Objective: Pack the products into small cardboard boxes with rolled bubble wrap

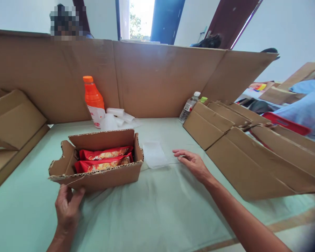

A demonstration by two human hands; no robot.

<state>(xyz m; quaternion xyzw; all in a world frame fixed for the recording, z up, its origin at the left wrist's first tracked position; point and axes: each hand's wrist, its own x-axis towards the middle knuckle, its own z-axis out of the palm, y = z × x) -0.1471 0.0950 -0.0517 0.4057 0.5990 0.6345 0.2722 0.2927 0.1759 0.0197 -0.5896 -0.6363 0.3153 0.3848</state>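
A cardboard box with a torn, open top stands left of centre on the cloth. Inside lie red snack packets, side by side. My left hand is at the near left corner of the box, its thumb and forefinger apart and against or just in front of the wall. No grip around the cardboard shows. To the right of the box a clear plastic bag lies flat. My right hand hovers just right of that bag, with its fingers stretched out and nothing in it.
Behind the box stand an orange bottle and rolled clear plastic. Cardboard bins line the right side, with a water bottle behind them. Another cardboard piece is at left. A cardboard partition closes the back; people are beyond it.
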